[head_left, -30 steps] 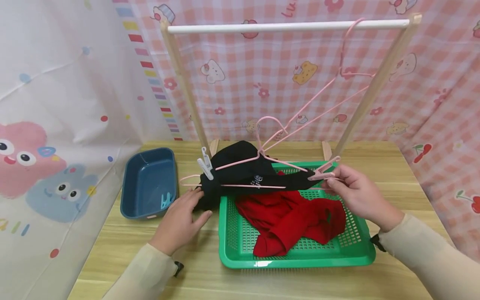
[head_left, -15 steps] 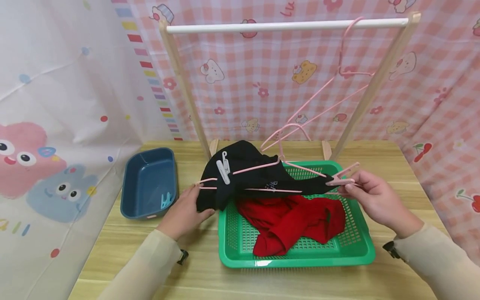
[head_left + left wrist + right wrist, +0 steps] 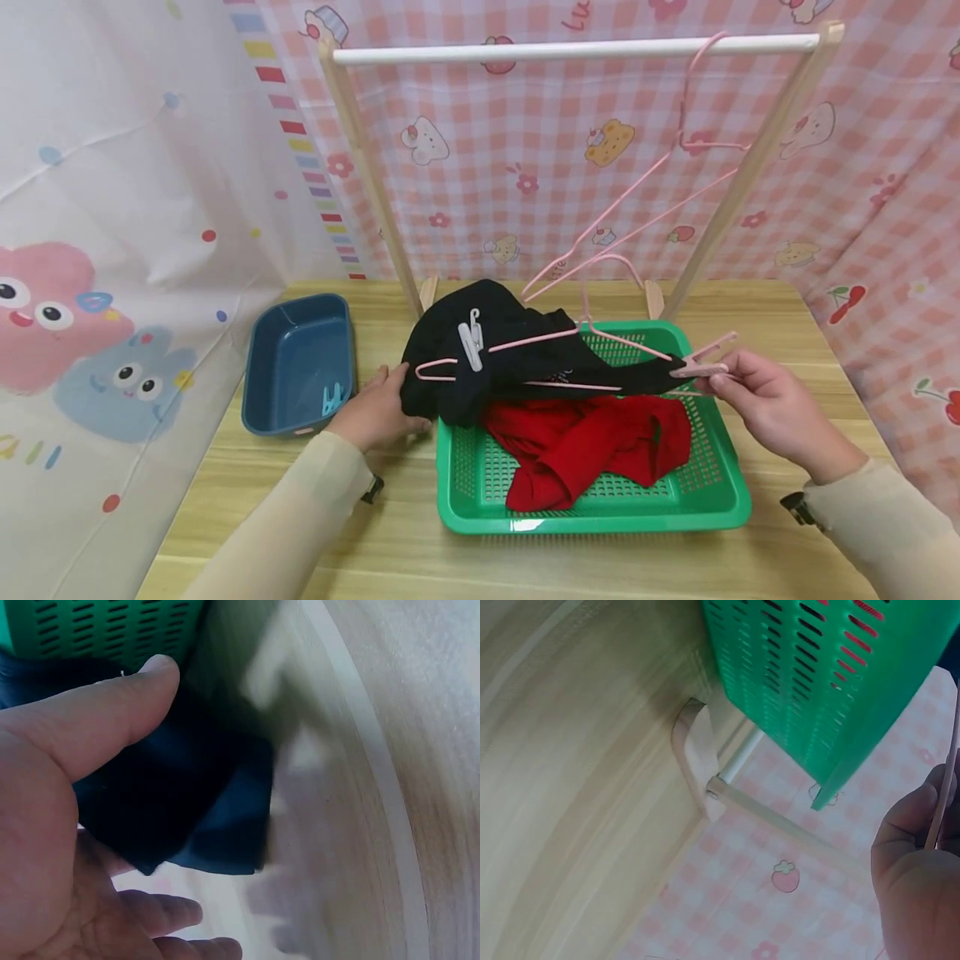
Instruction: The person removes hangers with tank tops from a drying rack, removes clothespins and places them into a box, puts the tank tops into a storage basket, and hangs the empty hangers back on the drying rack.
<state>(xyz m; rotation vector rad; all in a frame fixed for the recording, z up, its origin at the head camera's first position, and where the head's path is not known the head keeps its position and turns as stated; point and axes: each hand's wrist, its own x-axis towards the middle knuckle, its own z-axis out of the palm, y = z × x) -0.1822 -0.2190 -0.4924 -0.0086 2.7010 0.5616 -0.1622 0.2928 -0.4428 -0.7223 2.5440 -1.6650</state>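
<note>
A pink clothes hanger (image 3: 532, 339) carries a black garment (image 3: 491, 321), which is bunched to the left and hangs partly over a green basket (image 3: 592, 525). My right hand (image 3: 783, 408) pinches the hanger's right end, beside a pink clothespin (image 3: 699, 367) clipped on the cloth. Farther left, a white clothespin (image 3: 471, 346) sits on the black cloth. My left hand (image 3: 378, 408) is at the garment's left side, fingers and thumb extended. In the left wrist view the thumb lies over the dark cloth (image 3: 202, 787); part of the fingers is hidden behind it. A red garment (image 3: 592, 442) lies in the basket.
A wooden rack with a white rod (image 3: 577, 52) stands behind. From it hangs another pink hanger (image 3: 697, 146), reaching down behind the black garment. On the left a blue bin (image 3: 296, 350) holds a light blue clothespin (image 3: 332, 400). A checked curtain (image 3: 517, 208) closes the back.
My right hand has drawn the hanger to the right, and the white clothespin and some black cloth moved along. The hanger's left end now shows clear of my left hand, which shifted slightly right.
</note>
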